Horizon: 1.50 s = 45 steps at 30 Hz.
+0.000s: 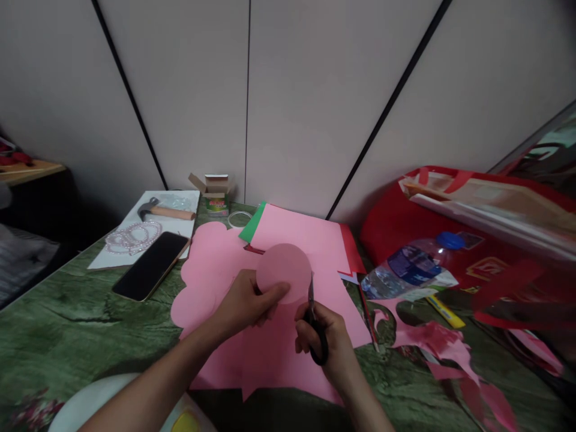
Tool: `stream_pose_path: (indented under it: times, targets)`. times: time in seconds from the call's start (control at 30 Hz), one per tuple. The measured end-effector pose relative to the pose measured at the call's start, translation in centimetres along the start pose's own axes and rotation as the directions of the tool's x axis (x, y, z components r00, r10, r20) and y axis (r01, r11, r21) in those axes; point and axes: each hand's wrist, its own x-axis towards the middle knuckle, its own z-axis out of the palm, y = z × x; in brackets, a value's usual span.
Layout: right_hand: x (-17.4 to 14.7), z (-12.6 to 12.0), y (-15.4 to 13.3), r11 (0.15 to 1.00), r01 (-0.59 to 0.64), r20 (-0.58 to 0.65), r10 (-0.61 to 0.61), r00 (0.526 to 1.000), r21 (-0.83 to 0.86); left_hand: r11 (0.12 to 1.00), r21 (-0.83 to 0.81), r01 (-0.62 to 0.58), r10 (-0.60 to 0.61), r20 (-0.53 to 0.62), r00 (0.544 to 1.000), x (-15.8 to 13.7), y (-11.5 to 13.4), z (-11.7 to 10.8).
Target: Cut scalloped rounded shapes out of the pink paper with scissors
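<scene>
A round piece of pink paper [284, 270] is pinched in my left hand [256, 298], thumb on top and fingers underneath. My right hand [324, 336] grips black-handled scissors [318, 345], its fingers in the loops. The blades point away from me and stand at the circle's right edge; whether they touch it I cannot tell. Beneath both hands lie large pink paper sheets [270, 360]. Several pink paper circles [194, 305] lie along their left side. Green paper [254, 223] and red paper [353, 251] stick out from under the back sheet.
At left are a phone [152, 266], a hammer [168, 212] and a string of beads [134, 237]. A small box [218, 198] stands by the wall. Rightward lie a water bottle [409, 264], a red bag [387, 210], a yellow cutter [445, 312] and pink scraps [436, 342].
</scene>
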Motion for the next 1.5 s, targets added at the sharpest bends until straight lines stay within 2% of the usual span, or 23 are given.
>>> stream_pose_path:
  times: [0.3, 0.53, 0.93, 1.37, 1.5]
  targets:
    - [0.2, 0.2, -0.8, 0.997, -0.010, -0.032, 0.008, 0.999, -0.078, 0.999, 0.035, -0.018, 0.017, 0.019, 1.000, 0.0, 0.0, -0.2]
    - [0.3, 0.2, -1.2, 0.993, 0.020, -0.036, -0.024, 0.999, -0.118, 0.999, -0.047, -0.022, 0.026, 0.079, 0.997, -0.1, -0.2, 0.0]
    - [0.2, 0.5, -1.4, 0.997, -0.012, -0.079, 0.006, 0.997, -0.074, 0.998, -0.046, -0.031, 0.034, 0.056, 0.998, 0.1, -0.3, 0.1]
    - [0.0, 0.7, -1.4, 0.999, 0.000, -0.067, -0.004, 0.998, -0.052, 0.994, -0.103, -0.038, 0.048, 0.096, 0.994, 0.1, -0.4, 0.2]
    - [-0.1, 0.5, -1.0, 1.000, 0.007, -0.054, -0.007, 0.998, 0.007, 0.991, -0.129, -0.033, 0.048, 0.118, 0.992, 0.0, -0.3, 0.1]
